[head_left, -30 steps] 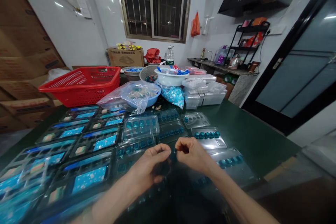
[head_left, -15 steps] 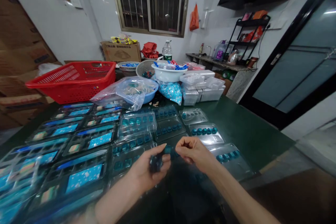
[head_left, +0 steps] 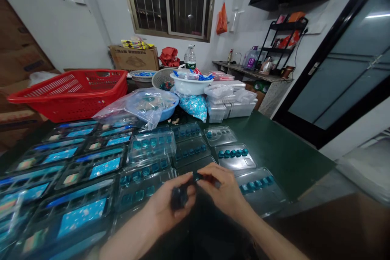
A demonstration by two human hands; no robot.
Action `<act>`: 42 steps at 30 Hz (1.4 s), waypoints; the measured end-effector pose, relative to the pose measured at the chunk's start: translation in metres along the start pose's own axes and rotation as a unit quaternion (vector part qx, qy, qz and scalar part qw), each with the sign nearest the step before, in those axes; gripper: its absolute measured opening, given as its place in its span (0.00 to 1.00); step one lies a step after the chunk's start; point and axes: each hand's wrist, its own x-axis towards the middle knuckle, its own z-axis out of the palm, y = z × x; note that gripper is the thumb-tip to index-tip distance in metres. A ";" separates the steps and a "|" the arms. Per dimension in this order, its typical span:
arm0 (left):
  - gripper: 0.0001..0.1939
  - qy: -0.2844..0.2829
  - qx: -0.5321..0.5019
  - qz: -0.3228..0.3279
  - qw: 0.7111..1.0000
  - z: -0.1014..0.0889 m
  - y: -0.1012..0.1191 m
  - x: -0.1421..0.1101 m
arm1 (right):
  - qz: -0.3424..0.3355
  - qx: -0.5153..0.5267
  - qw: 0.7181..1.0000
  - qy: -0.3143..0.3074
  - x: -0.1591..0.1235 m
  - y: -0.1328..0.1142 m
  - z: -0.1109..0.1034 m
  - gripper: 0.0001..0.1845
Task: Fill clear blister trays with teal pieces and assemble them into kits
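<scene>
My left hand point(head_left: 166, 201) is curled palm-up around dark teal, glossy small blocks point(head_left: 179, 196), blurred and partly covered by the fingers. Between its thumb tip and the fingertips of my right hand point(head_left: 224, 187) is another small dark teal block point(head_left: 197, 176); both hands pinch it. Just right of the hands lies a clear plastic tray point(head_left: 268, 197) with a row of teal blocks point(head_left: 256, 185). Behind it are a second clear tray point(head_left: 243, 162) with a similar row and a third point(head_left: 227, 140) with one block at its left end.
Filled trays with blue cards point(head_left: 82, 216) and pens cover the left of the dark green table point(head_left: 304, 162). At the back stand a red basket point(head_left: 67, 103), a blue basin point(head_left: 170, 110), a white bowl point(head_left: 192, 86) and stacked clear boxes point(head_left: 233, 109).
My right fingertips have moved left to meet the left thumb, closing on the small block. The view has shifted slightly, so the room appears farther left.
</scene>
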 end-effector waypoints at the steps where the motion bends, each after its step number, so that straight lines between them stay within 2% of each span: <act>1: 0.08 0.000 0.003 0.002 1.000 -0.001 0.000 0.000 | 0.016 0.004 1.000 0.004 0.002 0.006 -0.004 0.07; 3: 0.09 0.010 0.009 0.013 1.000 -0.005 0.000 0.000 | 0.075 0.016 0.997 0.027 0.011 0.025 -0.016 0.08; 6: 0.13 0.048 0.019 0.040 0.998 -0.011 0.003 -0.003 | 0.180 0.034 0.979 0.089 0.039 0.071 -0.045 0.13; 10: 0.16 0.101 0.022 0.058 0.993 -0.021 0.009 -0.009 | 0.230 0.030 0.966 0.117 0.084 0.133 -0.080 0.16; 12: 0.16 0.124 0.019 0.058 0.990 -0.024 0.012 -0.010 | 0.247 0.024 0.963 0.102 0.103 0.152 -0.083 0.14; 15: 0.16 0.130 0.013 0.061 0.990 -0.027 0.014 -0.009 | 0.258 0.007 0.964 0.066 0.124 0.168 -0.073 0.12; 20: 0.16 0.135 0.011 0.064 0.989 -0.029 0.014 -0.007 | 0.257 -0.057 0.964 0.030 0.145 0.187 -0.052 0.13; 25: 0.16 0.124 0.001 0.057 0.991 -0.037 0.013 -0.004 | 0.246 -0.150 0.958 0.006 0.147 0.199 -0.052 0.14; 30: 0.15 0.133 0.009 0.057 0.989 -0.039 0.012 -0.004 | 0.223 -0.263 0.938 -0.026 0.146 0.190 -0.055 0.13; 37: 0.17 0.152 0.019 0.055 0.987 -0.038 0.011 -0.004 | 0.182 -0.391 0.896 -0.106 0.148 0.172 -0.053 0.12; 42: 0.18 0.204 0.018 0.050 0.977 -0.031 0.016 -0.009 | 0.137 -0.447 0.867 -0.170 0.149 0.167 -0.056 0.13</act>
